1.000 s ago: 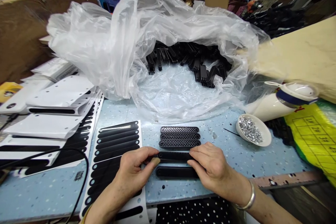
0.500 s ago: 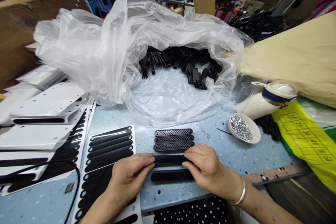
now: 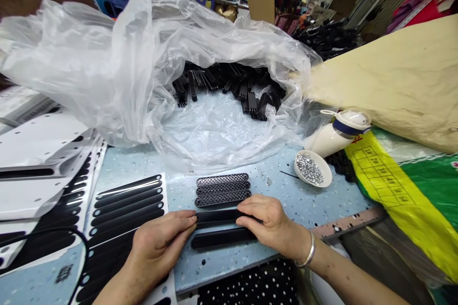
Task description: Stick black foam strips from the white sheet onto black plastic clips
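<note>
A flat black strip (image 3: 216, 217) is held crosswise over the blue speckled table (image 3: 311, 205) between both hands. Its left end is pinched by the grip of the left hand (image 3: 161, 236), with thumb and fingertips pressed together on it. Its right end is pinched in the same way by the grip of the right hand (image 3: 266, 221), on whose wrist a silver bangle (image 3: 307, 255) is worn. Whether the strip rests on the table or is raised slightly cannot be told.

Just on the near side of the flat black strip, a second smooth strip (image 3: 222, 238) is laid parallel to it, its right end covered by the right hand. Just beyond the flat black strip, three mesh-patterned strips (image 3: 222, 189) are set side by side, touching one another.

To the left of the flat black strip, a white backing sheet (image 3: 125, 209) bearing rows of black oblong stickers is spread, partly hidden under the left forearm. Farther left, stacked white sheets (image 3: 36, 152) are piled and a black cable (image 3: 46, 236) is looped across them.

Well beyond the flat black strip, a large clear plastic bag (image 3: 125, 71) is lying open, and a heap of black parts (image 3: 229, 88) is seen inside it. Beyond the strip and to its right, a small white bowl (image 3: 322, 183) filled with silvery bits is placed. A white bottle (image 3: 332, 133) is lying on its side just past the bowl, and a yellow printed sheet (image 3: 386, 181) is spread farther right.
</note>
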